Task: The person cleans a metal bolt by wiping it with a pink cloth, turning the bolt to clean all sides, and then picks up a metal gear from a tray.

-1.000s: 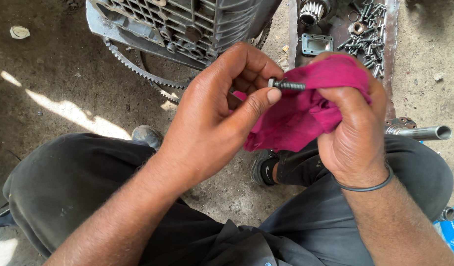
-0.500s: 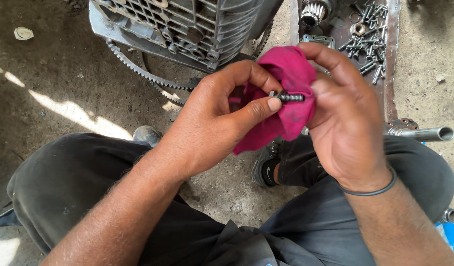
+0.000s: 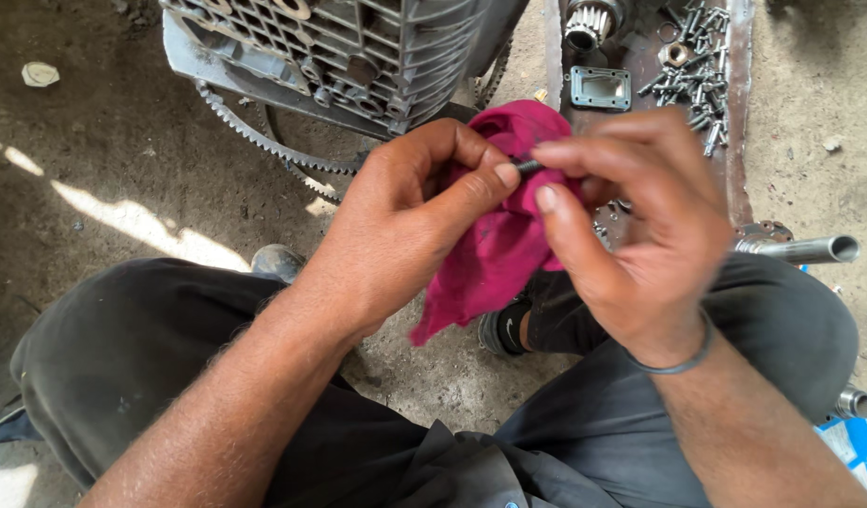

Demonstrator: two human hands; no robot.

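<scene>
My left hand point(image 3: 405, 226) pinches one end of a small dark bolt point(image 3: 527, 166) between thumb and fingers, and also holds a magenta rag point(image 3: 495, 249) that hangs down below it. My right hand point(image 3: 640, 235) has its fingertips on the bolt's other end, covering most of it. A thin dark band circles my right wrist. Both hands are held above my knees, over dusty concrete ground.
A grey ribbed engine casing point(image 3: 358, 47) with a toothed ring gear point(image 3: 264, 141) lies ahead. A rusty tray point(image 3: 739, 122) holds several bolts point(image 3: 697, 85), a gear shaft point(image 3: 589, 23) and a small square plate point(image 3: 598, 89). A metal tube point(image 3: 810, 249) lies by my right knee.
My right hand has let the rag drop off it and moved left onto the bolt, now covering it. The rag hangs from my left hand.
</scene>
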